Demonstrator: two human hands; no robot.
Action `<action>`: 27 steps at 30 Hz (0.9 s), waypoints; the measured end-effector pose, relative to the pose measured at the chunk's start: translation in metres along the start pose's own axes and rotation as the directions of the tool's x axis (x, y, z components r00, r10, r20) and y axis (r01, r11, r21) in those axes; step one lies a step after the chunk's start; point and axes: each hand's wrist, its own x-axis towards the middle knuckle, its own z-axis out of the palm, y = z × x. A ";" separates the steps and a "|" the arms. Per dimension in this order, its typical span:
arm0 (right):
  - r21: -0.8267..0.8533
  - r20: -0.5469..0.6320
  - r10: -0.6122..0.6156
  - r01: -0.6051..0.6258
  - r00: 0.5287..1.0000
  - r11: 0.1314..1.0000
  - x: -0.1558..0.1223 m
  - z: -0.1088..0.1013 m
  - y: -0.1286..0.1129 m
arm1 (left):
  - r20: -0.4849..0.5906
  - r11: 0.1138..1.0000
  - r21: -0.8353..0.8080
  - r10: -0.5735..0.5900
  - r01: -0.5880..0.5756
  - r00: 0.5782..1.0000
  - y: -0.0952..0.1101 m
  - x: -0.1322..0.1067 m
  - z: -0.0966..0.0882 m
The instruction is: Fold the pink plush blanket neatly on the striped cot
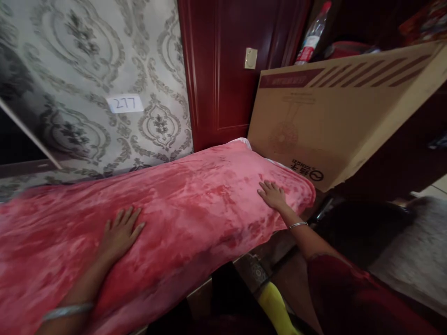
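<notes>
A pink-red plush blanket (195, 204) lies spread over a long bed-like surface that runs from the lower left to the middle right. My left hand (120, 232) rests flat on the blanket, palm down, fingers spread, a silver bangle on the wrist. My right hand (273, 194) lies flat on the blanket near its right end, fingers stretched out, a thin bangle on that wrist. Neither hand holds anything.
A large cardboard box (335, 116) leans at the blanket's right end against a dark red door (226, 70). Patterned wallpaper (87, 60) with a paper label reading 277 (125, 103) is behind. A plastic bottle (312, 35) stands above the box. A grey rug (412, 251) lies at right.
</notes>
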 end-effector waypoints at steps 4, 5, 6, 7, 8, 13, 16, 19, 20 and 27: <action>0.000 0.039 0.025 -0.025 0.999 1.000 0.002 0.007 0.027 | -0.014 1.000 0.006 -0.013 0.013 1.000 0.001 0.001 0.000; -0.005 0.020 0.049 -0.049 0.999 0.999 0.003 0.008 0.032 | -0.017 1.000 0.003 -0.014 0.014 1.000 0.002 0.001 0.000; -0.009 0.000 0.076 -0.076 0.997 0.997 0.003 0.010 0.036 | -0.016 1.000 0.000 -0.015 0.015 1.000 0.003 0.000 -0.001; -0.011 -0.016 0.100 -0.100 0.995 0.995 0.003 0.011 0.041 | -0.011 1.000 -0.002 -0.014 0.014 1.000 0.004 -0.001 -0.002; -0.011 -0.028 0.117 -0.118 0.993 0.993 0.002 0.012 0.046 | -0.004 1.000 -0.003 -0.013 0.013 1.000 0.005 -0.001 -0.003; 0.012 -0.005 0.234 -0.234 0.972 0.972 0.004 0.000 0.048 | 0.003 1.000 -0.014 -0.023 0.023 1.000 0.007 -0.002 -0.002; 0.033 0.036 0.223 -0.224 0.974 0.974 0.012 -0.012 0.007 | -0.013 1.000 -0.023 -0.017 0.016 1.000 0.007 -0.002 0.000; 0.103 -0.005 -0.125 0.125 0.992 0.987 0.018 -0.014 -0.065 | -0.010 0.999 -0.028 -0.028 0.028 1.000 0.011 -0.006 -0.002; 0.128 -0.025 -0.245 0.246 0.969 0.961 0.017 -0.012 -0.090 | -0.004 0.999 -0.030 -0.036 0.035 0.999 0.013 -0.007 -0.004; 0.131 -0.055 -0.553 0.555 0.831 0.821 -0.003 0.028 -0.177 | -0.012 0.993 -0.114 -0.023 0.021 1.000 0.016 -0.016 -0.004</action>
